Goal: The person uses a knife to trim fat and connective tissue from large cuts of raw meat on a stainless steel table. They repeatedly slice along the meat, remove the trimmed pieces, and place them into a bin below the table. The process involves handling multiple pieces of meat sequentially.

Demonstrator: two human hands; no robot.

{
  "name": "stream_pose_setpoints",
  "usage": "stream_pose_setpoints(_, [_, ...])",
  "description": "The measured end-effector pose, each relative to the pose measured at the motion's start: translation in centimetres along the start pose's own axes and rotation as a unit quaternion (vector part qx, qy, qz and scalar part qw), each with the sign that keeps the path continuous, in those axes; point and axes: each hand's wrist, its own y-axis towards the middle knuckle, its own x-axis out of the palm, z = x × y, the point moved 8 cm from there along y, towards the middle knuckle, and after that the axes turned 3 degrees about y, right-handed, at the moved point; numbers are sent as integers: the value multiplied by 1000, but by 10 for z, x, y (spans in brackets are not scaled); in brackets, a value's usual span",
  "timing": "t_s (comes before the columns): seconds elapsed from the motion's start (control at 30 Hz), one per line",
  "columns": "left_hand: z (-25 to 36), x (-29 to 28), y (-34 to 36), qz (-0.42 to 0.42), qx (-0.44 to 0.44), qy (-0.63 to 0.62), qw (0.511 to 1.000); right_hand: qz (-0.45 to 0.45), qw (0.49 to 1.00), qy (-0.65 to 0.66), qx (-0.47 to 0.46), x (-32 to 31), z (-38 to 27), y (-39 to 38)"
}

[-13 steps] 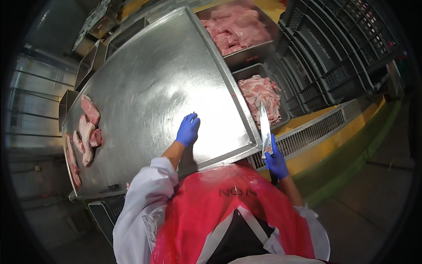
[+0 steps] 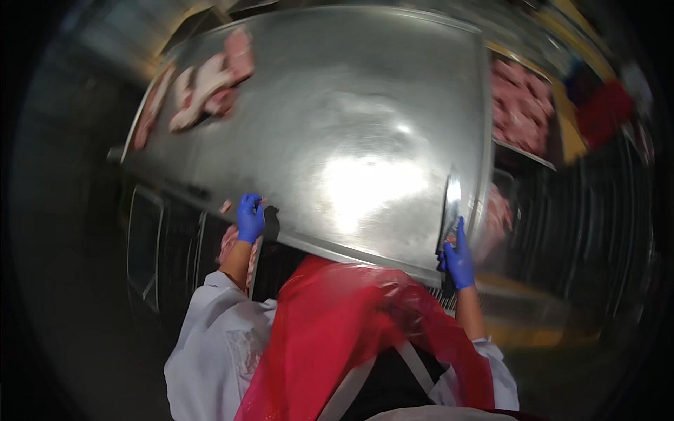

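Steel knife (image 2: pixel 449 203) gripped by right hand (image 2: pixel 458 261).

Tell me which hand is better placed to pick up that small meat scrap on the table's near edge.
Left. The left hand sits at the table edge right beside the small meat scrap; the right hand is across the table, gripping the knife.

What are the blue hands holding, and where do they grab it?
The right hand holds a knife by its handle, blade up over the metal table. The left hand rests at the table's edge; whether it pinches anything cannot be told.
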Motion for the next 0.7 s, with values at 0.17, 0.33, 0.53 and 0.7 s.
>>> stream_pose_setpoints(0.17, [-125, -105, -63, -27, -129, 200, 971, -67, 998, -16, 1, 82, -35, 68])
stream_pose_setpoints(0.33, [-186, -107, -13, -140, -217, 255, 932, -103, 993, 46, 17, 175, -26, 126])
stream_pose_setpoints(0.53, [-253, -60, 285, -45, -65, 204, 976, -32, 998, 31, 33, 246, -55, 162])
stream_pose_setpoints(0.7, [-298, -2, 522, -89, 59, 268, 958, 46, 997, 14, 63, 260, -76, 167])
